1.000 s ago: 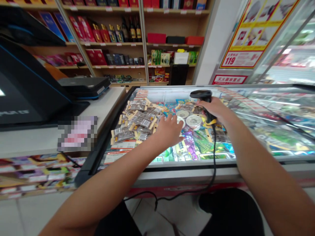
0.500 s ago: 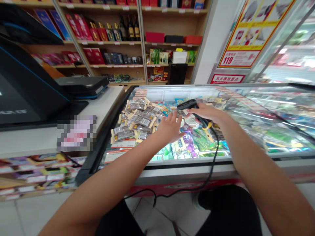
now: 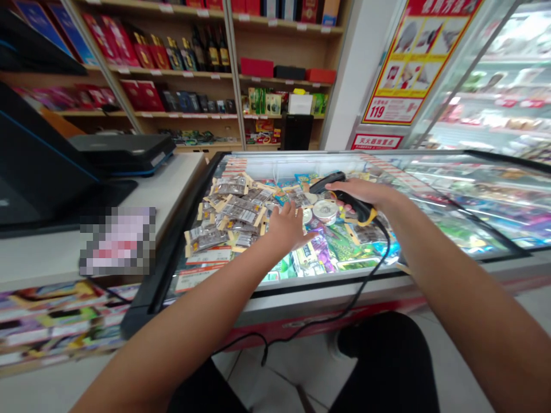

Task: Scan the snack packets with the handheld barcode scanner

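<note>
A black barcode scanner [image 3: 358, 207] with a yellow cable collar is in my right hand [image 3: 357, 190], whose fingers wrap round its handle. The scanner's head points left above the glass-topped freezer [image 3: 310, 285]. My left hand [image 3: 286, 228] is open over the freezer, fingers apart and palm down. It is nearest to a heap of small brown-and-cream packets [image 3: 243, 210]; whether it touches any of them I cannot tell. Beneath the scanner are round white tubs [image 3: 325, 211]. Colourful bags [image 3: 322, 251] show through the glass nearer me.
The scanner's black cable [image 3: 361, 287] hangs over the freezer's front edge. To the left, a counter [image 3: 172, 183] carries a dark machine [image 3: 47, 160] and a pixelated item [image 3: 120, 238]. Behind stand shelves [image 3: 172, 74] of bottles and boxes. A poster [image 3: 424, 63] hangs at right.
The view has shifted slightly. The scanner has turned in my right hand, its handle now lying flatter to the right. My left hand stays open near the packets.
</note>
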Tool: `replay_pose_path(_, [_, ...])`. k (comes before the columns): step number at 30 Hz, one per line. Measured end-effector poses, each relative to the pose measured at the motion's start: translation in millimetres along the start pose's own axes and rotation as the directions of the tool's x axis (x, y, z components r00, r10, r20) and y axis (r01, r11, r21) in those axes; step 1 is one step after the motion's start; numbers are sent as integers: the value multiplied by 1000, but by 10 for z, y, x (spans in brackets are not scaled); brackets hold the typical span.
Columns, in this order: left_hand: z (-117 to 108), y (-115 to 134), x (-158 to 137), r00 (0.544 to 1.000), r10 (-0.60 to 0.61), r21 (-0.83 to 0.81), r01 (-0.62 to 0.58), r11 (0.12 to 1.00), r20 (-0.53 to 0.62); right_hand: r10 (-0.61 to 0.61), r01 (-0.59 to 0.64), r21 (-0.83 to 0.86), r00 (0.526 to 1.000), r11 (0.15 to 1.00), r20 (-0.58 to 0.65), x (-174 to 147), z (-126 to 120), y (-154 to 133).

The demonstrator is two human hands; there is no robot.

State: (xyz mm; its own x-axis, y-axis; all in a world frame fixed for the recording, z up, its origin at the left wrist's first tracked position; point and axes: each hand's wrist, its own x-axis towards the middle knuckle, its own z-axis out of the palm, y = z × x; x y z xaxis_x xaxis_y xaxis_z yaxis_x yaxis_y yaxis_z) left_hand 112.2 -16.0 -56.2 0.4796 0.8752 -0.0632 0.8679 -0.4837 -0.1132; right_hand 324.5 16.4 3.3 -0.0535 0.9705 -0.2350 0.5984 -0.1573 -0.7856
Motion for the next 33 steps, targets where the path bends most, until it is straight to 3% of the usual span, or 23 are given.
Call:
replay_pose_path(6, [-24, 21, -32, 1000, -19, 1, 19, 1000, 2, 87, -89, 19, 994, 996, 59, -96, 7, 18])
replay_pose_path(12, [-2, 1, -32, 997, -43, 23, 44, 999, -70, 42, -42, -31, 999, 999, -1, -185, 8, -92])
replay_pose_path(16, [-29, -44, -39, 988, -96, 72, 105, 992, -123, -21, 20, -10, 998, 1000, -55, -267, -148, -39])
replay_pose_path(19, [-29, -99, -15, 975, -122, 103, 142, 984, -184, -2, -11, -101, 992, 995, -129, -300, -325, 127])
replay_pose_path(22, [6, -148, 38, 962, -1, 132, 38, 991, -273, 5, -95, -281, 952, 955, -307, -298, -433, 318])
replay_pose_path(25, [39, -160, 88, 967, 83, 114, -57, 992, -241, -15, -112, -324, 932, 939, -363, -263, -424, 469])
replay_pose_path(28, [37, -150, 111, 984, -23, 77, 37, 996, -177, -28, -58, -260, 948, 964, -317, -198, -346, 550])
replay_pose_path(33, [8, -189, 94, 970, -137, 89, 157, 984, -200, -37, -50, -261, 947, 964, -318, -101, -216, 501])
